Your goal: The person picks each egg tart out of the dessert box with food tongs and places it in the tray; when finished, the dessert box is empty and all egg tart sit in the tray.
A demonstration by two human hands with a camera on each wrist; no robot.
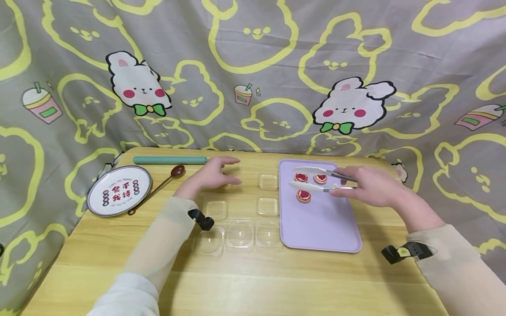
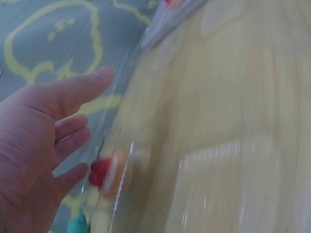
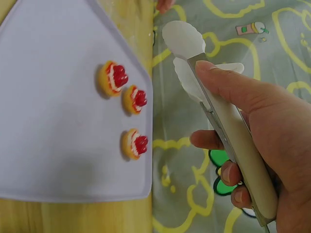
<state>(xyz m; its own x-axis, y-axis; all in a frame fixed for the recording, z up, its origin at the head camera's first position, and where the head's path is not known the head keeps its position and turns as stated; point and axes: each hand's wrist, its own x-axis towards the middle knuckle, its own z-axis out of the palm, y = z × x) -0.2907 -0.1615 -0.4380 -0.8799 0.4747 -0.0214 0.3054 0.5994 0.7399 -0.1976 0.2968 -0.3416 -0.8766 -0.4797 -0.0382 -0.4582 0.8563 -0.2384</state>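
Observation:
My right hand [image 1: 371, 184] grips a pair of white-tipped metal tongs [image 3: 245, 160], its thumb along one arm and the fingers curled beneath. The tong tips spread apart over the lilac tray [image 1: 320, 230], with nothing seen between them. Three small tarts with red fruit topping, one of them a tart [image 3: 112, 78] nearest the tray's middle, sit on that tray. My left hand [image 1: 209, 177] reaches over the table with fingers extended and holds nothing. Beside it, in the blurred left wrist view, a red-topped tart [image 2: 109, 174] appears in a clear plastic container [image 2: 127, 165], mostly hidden from the head view.
Several clear plastic containers and lids, such as a round-recessed one [image 1: 241, 235], lie left of the tray. Farther left are a white plate [image 1: 134, 193] with red lettering, a dark brown spoon [image 1: 178, 171] and a teal rolling pin [image 1: 170, 160]. A patterned curtain [image 1: 253, 118] hangs behind the table.

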